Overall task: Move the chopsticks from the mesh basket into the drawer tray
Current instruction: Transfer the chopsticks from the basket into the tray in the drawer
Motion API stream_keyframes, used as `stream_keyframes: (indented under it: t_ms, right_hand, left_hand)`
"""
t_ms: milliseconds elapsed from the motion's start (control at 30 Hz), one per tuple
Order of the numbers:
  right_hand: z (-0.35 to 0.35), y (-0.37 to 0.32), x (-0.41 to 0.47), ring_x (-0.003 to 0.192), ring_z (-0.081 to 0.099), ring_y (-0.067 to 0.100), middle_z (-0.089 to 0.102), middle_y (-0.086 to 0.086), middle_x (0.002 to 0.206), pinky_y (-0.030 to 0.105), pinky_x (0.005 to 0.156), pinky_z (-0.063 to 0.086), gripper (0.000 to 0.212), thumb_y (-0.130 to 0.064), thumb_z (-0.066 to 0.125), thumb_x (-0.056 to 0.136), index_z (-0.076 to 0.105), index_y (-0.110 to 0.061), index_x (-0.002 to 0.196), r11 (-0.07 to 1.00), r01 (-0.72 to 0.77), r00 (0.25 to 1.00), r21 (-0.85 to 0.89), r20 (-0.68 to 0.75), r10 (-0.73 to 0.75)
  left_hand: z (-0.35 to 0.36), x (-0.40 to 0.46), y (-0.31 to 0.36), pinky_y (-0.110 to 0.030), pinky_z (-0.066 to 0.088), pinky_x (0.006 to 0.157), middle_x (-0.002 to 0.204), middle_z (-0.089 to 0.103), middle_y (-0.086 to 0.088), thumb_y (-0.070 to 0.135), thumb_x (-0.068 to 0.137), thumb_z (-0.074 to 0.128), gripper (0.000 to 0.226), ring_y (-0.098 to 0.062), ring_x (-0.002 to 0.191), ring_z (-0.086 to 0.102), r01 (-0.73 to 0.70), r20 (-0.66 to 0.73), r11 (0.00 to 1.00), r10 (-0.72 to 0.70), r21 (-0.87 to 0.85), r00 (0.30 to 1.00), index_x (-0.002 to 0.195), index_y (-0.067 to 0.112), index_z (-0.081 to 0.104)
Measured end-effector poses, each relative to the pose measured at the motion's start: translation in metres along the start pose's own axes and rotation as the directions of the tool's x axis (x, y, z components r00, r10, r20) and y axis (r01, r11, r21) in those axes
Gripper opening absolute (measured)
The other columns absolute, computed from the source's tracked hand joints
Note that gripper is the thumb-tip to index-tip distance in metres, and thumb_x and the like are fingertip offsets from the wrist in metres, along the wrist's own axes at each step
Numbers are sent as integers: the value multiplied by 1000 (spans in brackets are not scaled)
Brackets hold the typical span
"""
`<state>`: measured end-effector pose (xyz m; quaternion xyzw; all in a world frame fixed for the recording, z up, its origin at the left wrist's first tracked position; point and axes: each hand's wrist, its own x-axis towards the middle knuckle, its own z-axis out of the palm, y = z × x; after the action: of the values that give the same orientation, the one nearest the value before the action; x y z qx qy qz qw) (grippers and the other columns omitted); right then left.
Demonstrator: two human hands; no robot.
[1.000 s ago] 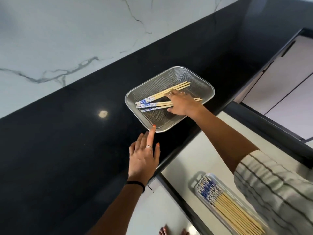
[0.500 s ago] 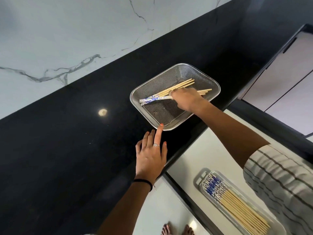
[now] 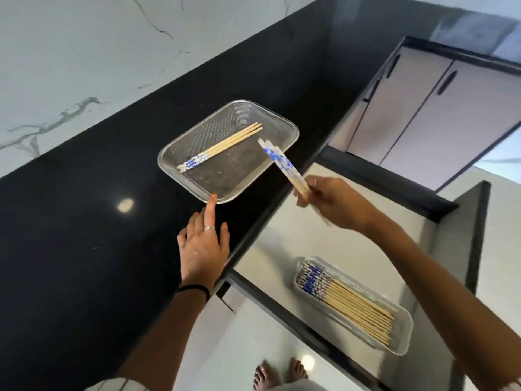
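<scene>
Right hand (image 3: 335, 203) has lifted a pinched bundle of chopsticks (image 3: 282, 165) clear of the mesh basket (image 3: 180, 153), toward the drawer tray (image 3: 406, 334). Three chopsticks (image 3: 222, 146) remain; left hand (image 3: 203, 246), fingers spread, steadies the rim.

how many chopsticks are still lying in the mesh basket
3, lying side by side as one bundle of chopsticks across the far half of the mesh basket, blue ends toward the left. One more may be hidden beneath them.

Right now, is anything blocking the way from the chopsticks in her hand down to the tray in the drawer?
Nothing visible does. The right hand grips the held chopsticks above the open drawer, and the drawer tray lies uncovered below, already part-filled with chopsticks.
</scene>
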<state>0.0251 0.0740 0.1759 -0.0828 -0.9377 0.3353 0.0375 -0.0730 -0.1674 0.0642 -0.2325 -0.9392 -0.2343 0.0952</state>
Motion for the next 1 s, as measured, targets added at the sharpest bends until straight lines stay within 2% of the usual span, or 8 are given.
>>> stream_keyframes:
  t_ms: [200,300,467,567,700,800,900,1000]
  right_hand:
    - [46,73,-86,89,67,16,68,-1,95,33,86,54,12,-15,59,91,68,-12,97,960,-206,979,188,53,199]
    - [78,95,-121,84,66,25,71,3,89,44,81,53,30,-46,59,85,69,-18,93,914,-335,940,227,19,340]
    - [120,109,-147,85,67,2,72,1,92,31,86,51,11,-8,62,88,66,-15,95,770,-441,852,460,-55,520]
    - [124,109,-149,87,68,21,72,8,92,41,85,52,7,-12,63,88,64,-18,91,764,-459,836,453,-72,545]
    - [105,111,-138,78,62,31,69,12,88,41,72,49,12,-21,60,90,61,-10,94,848,-479,860,225,-70,505]
    - [92,116,-128,89,62,33,69,17,99,35,74,45,13,-13,54,92,61,-7,102,886,-461,884,-45,72,463]
    - [95,125,-124,111,57,32,60,15,124,35,91,44,36,-6,49,90,55,-8,125,827,-465,786,-317,282,550]
    - [103,132,-127,104,62,27,63,12,120,34,87,50,38,-4,50,88,57,-10,125,770,-449,708,-454,345,616]
  left_hand:
    - [0,-1,-1,-54,37,101,132,56,-18,27,98,50,67,-35,128,49,9,43,1000,-9,8,999,154,25,14]
    - [-1,-2,-1,-53,34,104,136,53,-20,29,99,47,67,-34,131,45,4,47,1000,-3,-14,999,155,27,9]
    - [-2,-1,-2,-54,33,106,137,52,-21,28,100,45,67,-35,130,45,-2,54,999,5,-45,999,155,27,7]
    - [-2,-1,-3,-54,31,108,140,50,-19,29,101,44,67,-34,132,44,-7,57,999,10,-51,998,155,29,4]
    - [-3,0,-4,-54,31,108,142,49,-17,28,101,44,68,-34,132,44,-19,50,999,21,-39,999,155,28,2]
    - [-2,0,-3,-55,33,108,140,50,-18,28,100,44,69,-35,131,45,-25,46,999,27,-41,999,155,28,3]
    - [-2,-1,-4,-55,33,108,140,51,-18,28,100,44,69,-35,131,46,-32,46,999,34,-39,998,155,28,2]
    - [-2,-1,-5,-54,32,108,140,51,-17,28,100,44,69,-34,131,46,-32,43,999,33,-38,999,155,28,1]
